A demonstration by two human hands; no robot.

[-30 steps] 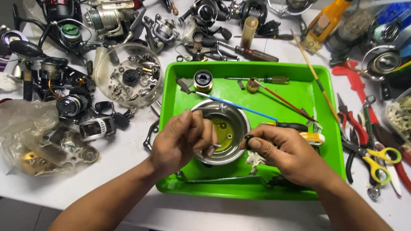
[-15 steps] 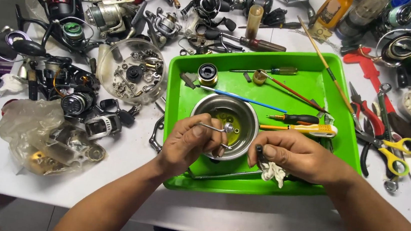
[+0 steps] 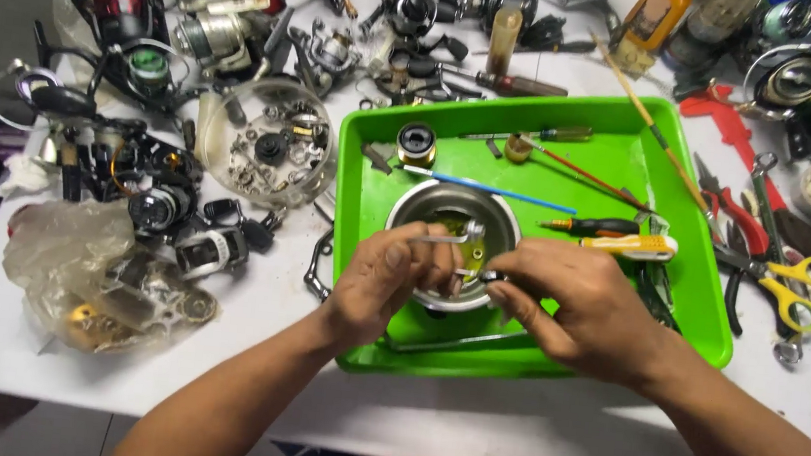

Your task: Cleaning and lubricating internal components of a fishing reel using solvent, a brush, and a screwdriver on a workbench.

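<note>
A bright green tray [image 3: 385, 181] lies on the white table with a small steel bowl [image 3: 432, 206] in it. My left hand [image 3: 381, 280] pinches a thin bent metal part [image 3: 454, 238] over the bowl. My right hand [image 3: 576, 309] meets it from the right, fingertips closed on a small metal piece [image 3: 485, 277] at the bowl's near rim. Whether the two pieces are joined is hidden by my fingers.
In the tray lie a yellow-handled tool [image 3: 627, 245], a black screwdriver [image 3: 594, 225], a blue stick [image 3: 479, 185] and a small round part [image 3: 417, 143]. Fishing reels [image 3: 144, 64] and a clear parts dish [image 3: 270, 143] crowd the left. Yellow-handled scissors [image 3: 796, 286] and red pliers [image 3: 741, 141] lie right.
The view has shifted. My left hand has lifted the bent metal part up over the bowl, and my right hand has moved left from the tray's near edge to meet it.
</note>
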